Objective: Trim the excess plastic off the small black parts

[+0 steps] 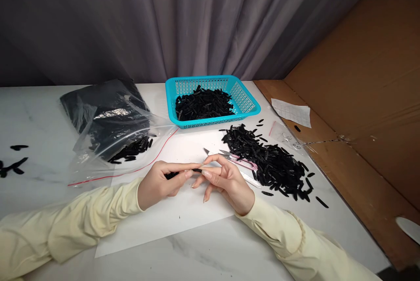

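Observation:
Over a white sheet of paper (141,220), my two hands meet at a thin, flat black piece (197,170). My left hand (164,181) pinches one end of it between thumb and forefinger, and more black (171,175) shows inside its curled fingers. At the other end, my right hand (228,182) grips with thumb and fingertips, its lower fingers spread loosely. Pink-handled snips (244,161) lie just behind my right hand, blades pointing left. A heap of similar elongated black pieces (272,163) lies to the right, touching the snips.
A blue plastic basket (213,122) of black pieces stands at the back. To the left lies a clear zip bag (98,174) with black pieces, by a black plastic package (101,97). Cardboard (361,110) borders the right side, with a paper slip (291,112).

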Tool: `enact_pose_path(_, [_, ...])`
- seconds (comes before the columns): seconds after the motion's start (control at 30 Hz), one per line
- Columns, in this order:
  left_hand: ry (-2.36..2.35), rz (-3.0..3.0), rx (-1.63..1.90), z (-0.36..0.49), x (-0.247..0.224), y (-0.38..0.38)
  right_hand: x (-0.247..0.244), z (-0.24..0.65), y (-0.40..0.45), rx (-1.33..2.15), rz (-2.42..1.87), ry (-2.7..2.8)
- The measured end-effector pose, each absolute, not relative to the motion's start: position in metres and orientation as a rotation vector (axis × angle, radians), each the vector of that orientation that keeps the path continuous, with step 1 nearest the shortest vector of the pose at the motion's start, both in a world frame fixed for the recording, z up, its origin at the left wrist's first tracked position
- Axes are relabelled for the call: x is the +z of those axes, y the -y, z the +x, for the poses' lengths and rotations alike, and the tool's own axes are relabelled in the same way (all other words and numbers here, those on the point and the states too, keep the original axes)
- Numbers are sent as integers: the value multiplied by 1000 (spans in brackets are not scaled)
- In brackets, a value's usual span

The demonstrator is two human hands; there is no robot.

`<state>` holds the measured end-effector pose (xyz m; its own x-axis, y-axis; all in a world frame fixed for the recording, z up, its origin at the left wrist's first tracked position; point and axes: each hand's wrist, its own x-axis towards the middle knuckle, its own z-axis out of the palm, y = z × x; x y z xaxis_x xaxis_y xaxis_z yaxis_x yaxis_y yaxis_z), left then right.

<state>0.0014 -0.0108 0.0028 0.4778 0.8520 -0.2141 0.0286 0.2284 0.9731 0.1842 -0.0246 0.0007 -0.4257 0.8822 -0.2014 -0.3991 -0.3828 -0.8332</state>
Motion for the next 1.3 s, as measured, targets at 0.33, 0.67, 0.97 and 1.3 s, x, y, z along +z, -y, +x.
enact_pose_path(0.33, [-941,1247,652,3,10,10,0,186,24,1938,-823,890])
enact_pose_path(0.67, [-935,1276,653,3,9,10,3,184,23,1942,-836,856])
enact_pose_path(0.97, [-935,1284,646,3,9,10,4,184,23,1922,-846,877])
enact_pose_path(1.3, [-897,1092,668,5,6,7,17,198,11,1601,-1048,1036])
